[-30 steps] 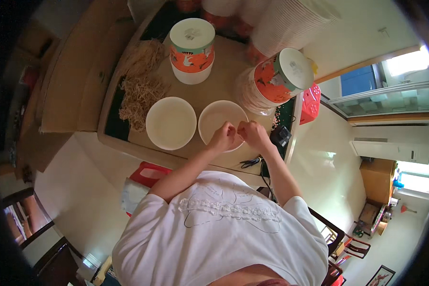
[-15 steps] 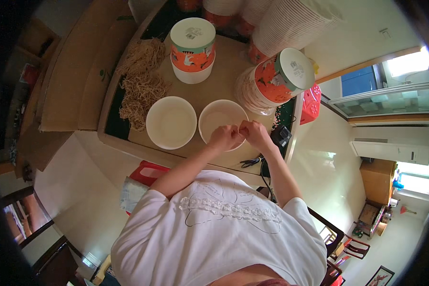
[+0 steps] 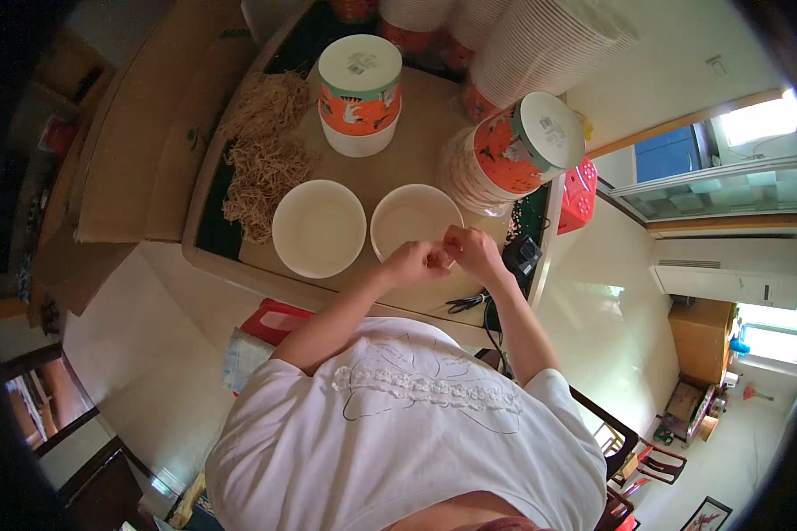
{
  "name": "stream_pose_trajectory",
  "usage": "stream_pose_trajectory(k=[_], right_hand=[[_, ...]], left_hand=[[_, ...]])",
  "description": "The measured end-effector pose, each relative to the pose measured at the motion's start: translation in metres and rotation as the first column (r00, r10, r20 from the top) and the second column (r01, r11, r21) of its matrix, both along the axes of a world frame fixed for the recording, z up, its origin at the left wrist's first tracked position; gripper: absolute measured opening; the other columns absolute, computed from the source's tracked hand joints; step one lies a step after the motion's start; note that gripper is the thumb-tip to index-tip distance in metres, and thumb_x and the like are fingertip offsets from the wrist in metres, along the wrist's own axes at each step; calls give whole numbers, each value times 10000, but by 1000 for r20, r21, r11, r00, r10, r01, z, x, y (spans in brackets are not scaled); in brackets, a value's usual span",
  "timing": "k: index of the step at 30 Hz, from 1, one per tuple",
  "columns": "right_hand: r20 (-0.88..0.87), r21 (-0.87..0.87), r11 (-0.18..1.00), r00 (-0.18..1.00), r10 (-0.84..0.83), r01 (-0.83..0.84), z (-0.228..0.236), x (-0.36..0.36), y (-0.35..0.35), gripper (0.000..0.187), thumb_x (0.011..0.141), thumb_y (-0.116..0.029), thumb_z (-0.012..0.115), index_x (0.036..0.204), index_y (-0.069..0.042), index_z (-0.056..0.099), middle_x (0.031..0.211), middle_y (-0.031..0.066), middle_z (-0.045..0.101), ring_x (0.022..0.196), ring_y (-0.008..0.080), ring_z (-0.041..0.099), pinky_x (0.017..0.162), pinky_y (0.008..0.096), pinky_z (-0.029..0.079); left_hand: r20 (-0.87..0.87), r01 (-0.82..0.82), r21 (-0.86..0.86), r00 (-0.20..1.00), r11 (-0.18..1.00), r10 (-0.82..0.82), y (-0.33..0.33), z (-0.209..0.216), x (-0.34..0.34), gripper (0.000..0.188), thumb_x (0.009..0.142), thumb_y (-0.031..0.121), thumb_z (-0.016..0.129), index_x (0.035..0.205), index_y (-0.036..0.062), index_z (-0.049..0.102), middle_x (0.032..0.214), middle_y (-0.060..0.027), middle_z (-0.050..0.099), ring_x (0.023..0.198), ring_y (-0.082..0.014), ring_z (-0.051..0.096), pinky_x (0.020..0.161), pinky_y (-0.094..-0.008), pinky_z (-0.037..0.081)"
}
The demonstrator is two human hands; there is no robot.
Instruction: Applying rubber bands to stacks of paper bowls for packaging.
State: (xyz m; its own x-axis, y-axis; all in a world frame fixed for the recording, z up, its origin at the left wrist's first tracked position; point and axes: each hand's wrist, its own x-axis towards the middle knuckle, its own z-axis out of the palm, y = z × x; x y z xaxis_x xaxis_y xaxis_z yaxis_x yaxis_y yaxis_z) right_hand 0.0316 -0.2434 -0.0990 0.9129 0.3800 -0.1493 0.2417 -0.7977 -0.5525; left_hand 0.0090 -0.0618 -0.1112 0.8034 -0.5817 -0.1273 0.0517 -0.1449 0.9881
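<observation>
My left hand [image 3: 419,263] and my right hand [image 3: 473,251] meet over the near edge of a white paper tub [image 3: 397,212], fingers curled in a pinch. Whatever they pinch is too small to make out. Left of that tub stands a second white tub [image 3: 319,228], its open mouth facing up. Behind them, an orange and green patterned paper tub [image 3: 359,111] rests upside down on a white one. To the right, a similar patterned tub [image 3: 509,150] tops a stack wrapped in clear plastic.
Tangled tan strands [image 3: 261,159] lie at the table's left. Tall stacks of white tubs [image 3: 549,44] fill the back. A black device [image 3: 522,255] and coiled cable [image 3: 468,303] are at the near right. A cardboard box [image 3: 142,133] stands left, a red stool [image 3: 578,196] right.
My left hand has shifted slightly down and toward me, a little apart from the right. My right hand has barely moved. The tubs look unchanged.
</observation>
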Motion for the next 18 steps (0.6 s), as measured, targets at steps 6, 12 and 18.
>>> stream_pose_trajectory(k=[6, 12, 18], right_hand=[[-126, 168, 984, 991, -34, 55, 11, 0, 3, 126, 802, -165, 549, 819, -60, 615, 714, 159, 618, 703, 336, 618, 611, 395, 480], [-165, 246, 966, 986, -37, 77, 8, 0, 0, 125, 795, -119, 535, 830, -32, 619, 725, 167, 615, 683, 316, 623, 611, 361, 475], [-130, 283, 951, 987, -91, 125, 0, -5, 3, 110, 794, -97, 550, 843, -30, 623, 723, 167, 613, 664, 288, 617, 600, 345, 473]], left_hand=[[590, -176, 250, 807, 952, -6, 1, -17, -4, 113, 797, 244, 627, 855, 152, 655, 757, -57, 580, 668, -241, 609, 591, -391, 495], [679, -271, 462, 720, 844, -140, -4, -9, -7, 127, 841, 265, 573, 859, 170, 655, 811, -65, 575, 698, -244, 622, 587, -390, 515], [721, -326, 268, 692, 907, 36, -11, -17, -4, 136, 808, 229, 623, 920, 152, 630, 808, -78, 540, 604, -231, 599, 537, -356, 498]])
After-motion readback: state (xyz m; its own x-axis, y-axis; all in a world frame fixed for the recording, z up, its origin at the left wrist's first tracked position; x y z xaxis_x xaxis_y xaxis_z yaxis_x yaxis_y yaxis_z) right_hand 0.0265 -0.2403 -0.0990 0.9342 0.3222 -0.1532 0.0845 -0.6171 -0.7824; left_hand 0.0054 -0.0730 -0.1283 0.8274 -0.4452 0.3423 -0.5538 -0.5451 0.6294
